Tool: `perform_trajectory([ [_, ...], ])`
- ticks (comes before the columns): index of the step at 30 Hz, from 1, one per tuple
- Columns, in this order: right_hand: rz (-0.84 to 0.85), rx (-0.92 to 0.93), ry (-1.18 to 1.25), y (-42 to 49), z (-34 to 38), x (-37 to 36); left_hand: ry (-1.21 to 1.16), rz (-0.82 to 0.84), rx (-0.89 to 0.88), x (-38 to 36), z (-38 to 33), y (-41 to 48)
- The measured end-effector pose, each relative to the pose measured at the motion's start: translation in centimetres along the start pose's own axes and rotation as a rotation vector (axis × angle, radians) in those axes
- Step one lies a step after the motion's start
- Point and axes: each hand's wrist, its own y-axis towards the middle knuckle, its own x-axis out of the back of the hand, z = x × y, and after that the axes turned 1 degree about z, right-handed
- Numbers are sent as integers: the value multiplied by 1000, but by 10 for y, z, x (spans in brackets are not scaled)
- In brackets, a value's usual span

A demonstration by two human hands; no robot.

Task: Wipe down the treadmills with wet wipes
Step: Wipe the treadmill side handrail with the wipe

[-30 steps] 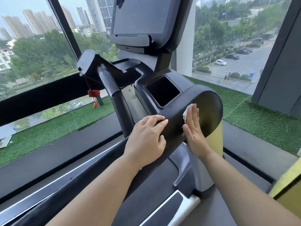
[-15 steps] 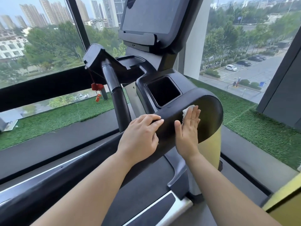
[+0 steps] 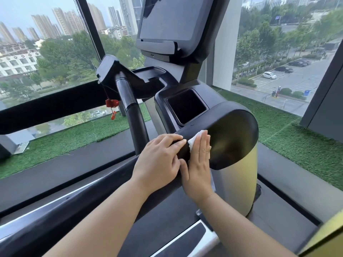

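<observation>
A black treadmill fills the view, with its right handrail (image 3: 228, 138) running from the lower left up to a rounded end. My right hand (image 3: 199, 162) lies flat with straight fingers against the rail's outer side, pressing a white wet wipe (image 3: 195, 139) onto it. Only the wipe's upper corner shows above my fingers. My left hand (image 3: 159, 161) rests over the top of the same rail just left of the right hand, fingers draped over it. The dark console screen (image 3: 170, 21) stands above.
A square cup holder (image 3: 186, 108) sits behind the rail. The left handle bar (image 3: 130, 108) rises at the centre, and a red safety clip (image 3: 112, 104) hangs beside it. Windows, green turf (image 3: 74, 134) and a yellow-green upright post (image 3: 239, 182) surround the machine.
My right hand has slid the wipe left along the rail's side, closer to my left hand. The left hand keeps its place on the rail. The camera has shifted slightly.
</observation>
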Motion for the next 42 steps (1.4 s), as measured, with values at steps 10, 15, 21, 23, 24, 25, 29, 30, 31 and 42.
perform_trajectory([
  [10, -66, -218, 139, 33, -27, 18, 3, -2, -19, -1, 1, -1],
  [15, 87, 120, 12, -18, -21, -3, 4, -4, -14, 0, 0, 0],
  [21, -42, -257, 234, 17, -41, 10, 14, 16, -17, -1, 1, -1],
  [23, -65, -363, 330, 18, -17, 6, 16, 9, -17, -1, 0, -1],
  [24, -46, -325, 315, 12, -6, 3, 13, 6, -18, 0, 0, 0],
  [25, -17, -236, 264, 2, 1, -2, 10, 4, -18, 0, 0, 0],
  [29, 41, 30, 93, -18, -18, -7, 17, 3, -15, -1, -1, 0],
  [30, 29, 21, 96, -12, -24, -5, 21, 9, -15, -1, 0, -1],
  [31, 10, -24, 117, -3, -26, -1, 23, 17, -15, 0, 0, -1],
  [42, -8, 26, 70, 3, -13, 1, 26, 10, -14, 0, 1, -1],
])
